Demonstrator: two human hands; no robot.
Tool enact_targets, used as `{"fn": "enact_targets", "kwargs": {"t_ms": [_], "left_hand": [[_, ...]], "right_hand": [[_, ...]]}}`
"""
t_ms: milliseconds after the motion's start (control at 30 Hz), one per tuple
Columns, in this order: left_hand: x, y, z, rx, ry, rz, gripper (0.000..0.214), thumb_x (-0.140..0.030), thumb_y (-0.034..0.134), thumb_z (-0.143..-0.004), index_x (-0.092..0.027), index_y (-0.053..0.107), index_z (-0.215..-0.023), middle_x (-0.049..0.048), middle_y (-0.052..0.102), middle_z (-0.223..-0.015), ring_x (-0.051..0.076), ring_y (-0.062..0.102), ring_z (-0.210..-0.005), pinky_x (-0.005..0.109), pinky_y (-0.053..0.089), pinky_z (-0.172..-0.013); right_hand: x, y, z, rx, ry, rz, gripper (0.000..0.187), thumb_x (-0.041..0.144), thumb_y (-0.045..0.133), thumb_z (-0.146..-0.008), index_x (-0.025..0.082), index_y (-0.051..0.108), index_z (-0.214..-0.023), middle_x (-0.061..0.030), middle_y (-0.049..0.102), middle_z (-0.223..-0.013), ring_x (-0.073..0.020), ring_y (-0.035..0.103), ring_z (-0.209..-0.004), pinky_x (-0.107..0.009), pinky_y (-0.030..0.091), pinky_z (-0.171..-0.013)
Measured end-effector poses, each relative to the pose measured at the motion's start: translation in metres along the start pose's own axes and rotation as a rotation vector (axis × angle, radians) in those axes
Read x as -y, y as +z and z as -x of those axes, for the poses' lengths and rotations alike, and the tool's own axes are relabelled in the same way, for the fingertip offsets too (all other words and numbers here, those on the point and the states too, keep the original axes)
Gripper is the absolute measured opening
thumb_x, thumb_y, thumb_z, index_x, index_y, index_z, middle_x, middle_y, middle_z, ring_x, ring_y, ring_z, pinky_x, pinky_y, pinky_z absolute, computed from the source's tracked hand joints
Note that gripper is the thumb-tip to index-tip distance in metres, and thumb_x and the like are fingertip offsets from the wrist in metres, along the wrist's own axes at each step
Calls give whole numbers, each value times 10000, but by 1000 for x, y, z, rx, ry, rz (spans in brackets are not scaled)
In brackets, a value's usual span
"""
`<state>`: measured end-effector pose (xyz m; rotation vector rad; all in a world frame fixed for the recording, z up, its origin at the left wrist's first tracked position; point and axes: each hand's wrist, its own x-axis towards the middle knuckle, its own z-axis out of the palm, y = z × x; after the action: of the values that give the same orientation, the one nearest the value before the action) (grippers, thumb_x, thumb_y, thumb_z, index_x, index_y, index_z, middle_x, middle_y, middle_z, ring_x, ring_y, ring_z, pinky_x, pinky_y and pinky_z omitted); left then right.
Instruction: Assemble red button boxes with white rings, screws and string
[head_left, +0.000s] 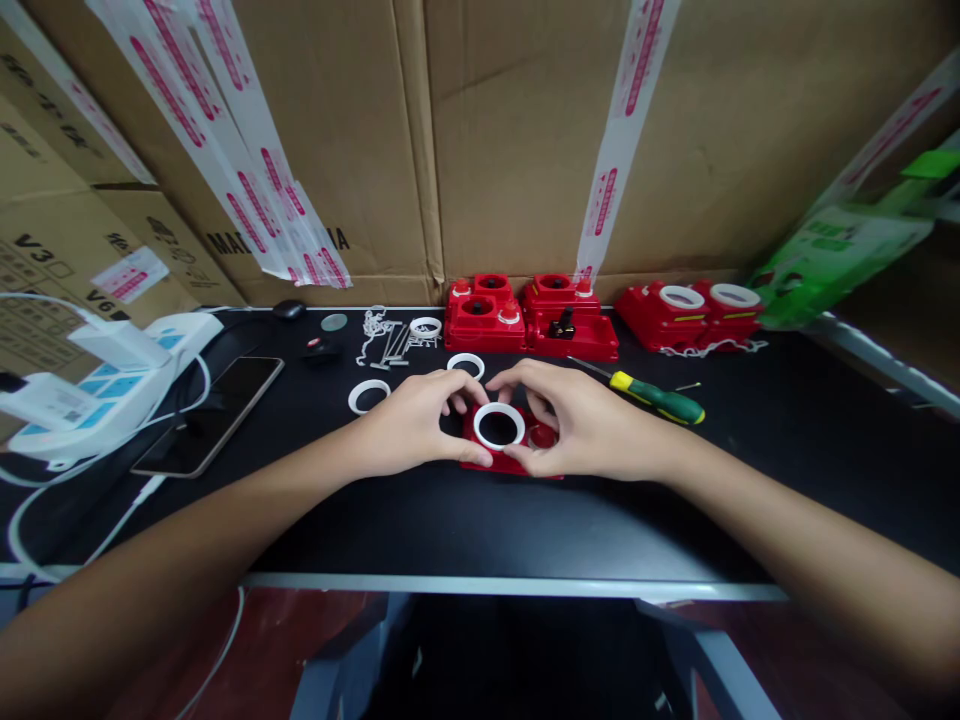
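Observation:
In front of me, near the middle of the table, a white ring (499,408) with a dark centre sits on a red plastic housing (517,468). My left hand (420,420) curls around the left side of the ring, its thumb low and its fingers at the far edge. From the other side my right hand (581,420) closes on the ring, thumb at the near edge and index finger at the far one. A round red knob (542,436) shows on the housing beneath my right hand. My fingers hide much of the housing.
Loose white rings (370,384) lie left of my hands. Behind are metal pins (395,343), white chain (375,322) and red housings (484,325). A green-yellow screwdriver (660,398) lies right; a phone (217,415) and power strip (112,375) lie left. Cardboard (510,150) stands behind.

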<state>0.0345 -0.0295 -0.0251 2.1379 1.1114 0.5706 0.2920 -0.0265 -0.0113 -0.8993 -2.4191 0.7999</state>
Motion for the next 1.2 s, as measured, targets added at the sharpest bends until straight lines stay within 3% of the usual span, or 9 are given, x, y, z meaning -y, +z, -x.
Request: {"fn": "enact_targets", "kwargs": {"t_ms": [133,200,367,567,1200], "left_hand": [[0,0,-1,6,-24,44,580,-494,990,-676,-219,717,-1107,30,734,-1043,237,667,-974,377,507,-859],[2,-2,-2,31,-29,92,585,-492,992,-676,-212,704,-1101,32,733,-1057,234,668,-987,375,508,-868],[9,-5,-3,122,-27,191,575,-468,1010,-657,-211,701,-1068,30,734,-1119,210,646,-991,370,499,-894],[10,-6,-5,114,-34,232,581,-441,1013,-651,-208,697,-1078,30,726,-1115,202,638,-982,370,502,-892],[-3,1,1,33,-13,32,697,-557,1045,-505,-212,704,-1006,-5,680,-935,190,601,-844,313,475,-740]], "right_hand": [[0,-1,0,-17,-8,39,411,354,862,-818,193,717,-1167,-62,678,-1049,-178,612,-807,-314,509,-694],[-1,-2,1,-1,-20,35,434,371,848,-840,194,705,-1209,-61,650,-1052,-184,610,-827,-321,522,-704],[-4,-4,3,105,-49,-46,448,189,789,-802,198,675,-1234,-52,601,-1094,-147,576,-757,-308,534,-656],[-9,-2,1,97,-81,-98,433,193,779,-823,217,687,-1246,-47,584,-1137,-127,579,-757,-294,546,-653],[-3,3,0,23,-110,-83,374,213,841,-759,194,716,-1111,-26,587,-1031,-137,580,-761,-293,539,-652]]}}
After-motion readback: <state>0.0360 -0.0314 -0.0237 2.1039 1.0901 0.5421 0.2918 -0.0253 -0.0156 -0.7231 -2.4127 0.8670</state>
